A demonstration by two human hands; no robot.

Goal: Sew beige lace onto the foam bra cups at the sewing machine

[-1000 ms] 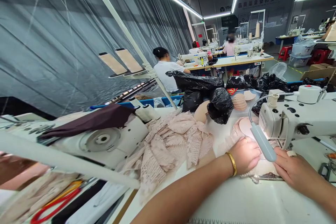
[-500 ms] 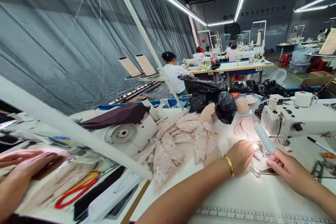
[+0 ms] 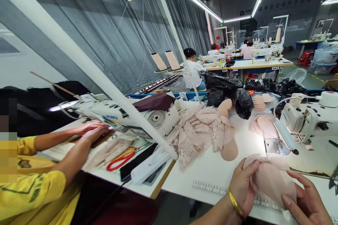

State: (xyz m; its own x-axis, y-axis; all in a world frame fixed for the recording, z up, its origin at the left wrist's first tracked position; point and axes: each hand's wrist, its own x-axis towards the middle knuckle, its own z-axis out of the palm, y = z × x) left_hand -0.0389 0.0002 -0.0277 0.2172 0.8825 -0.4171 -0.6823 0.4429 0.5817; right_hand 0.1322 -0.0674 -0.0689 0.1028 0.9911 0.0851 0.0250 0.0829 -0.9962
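A sheer beige fabric piece [image 3: 273,182] is held up over the front edge of the white table [image 3: 195,170]. My left hand [image 3: 243,187], with a gold bangle at the wrist, pinches its left edge between thumb and fingers. At the opposite edge, my right hand [image 3: 307,198] has its thumb on the fabric, other fingers behind, and the index finger raised. Beyond both hands stands a white sewing machine [image 3: 303,117] with a lit lamp [image 3: 285,136] beside its needle area. Under the fabric runs a ruler scale [image 3: 208,187] along the table edge.
Beige lace pieces [image 3: 199,130] are heaped left of my hands, near a loose beige oval pad [image 3: 229,150]. Black plastic bags [image 3: 243,103] and stacked pads [image 3: 258,102] lie behind. At left, a co-worker's hands [image 3: 96,132] work at another machine near red-handled scissors [image 3: 120,161].
Both hands have moved from the machine's needle area toward the table's front edge, bringing the fabric piece with them. The view has swung left, showing more of the co-worker.
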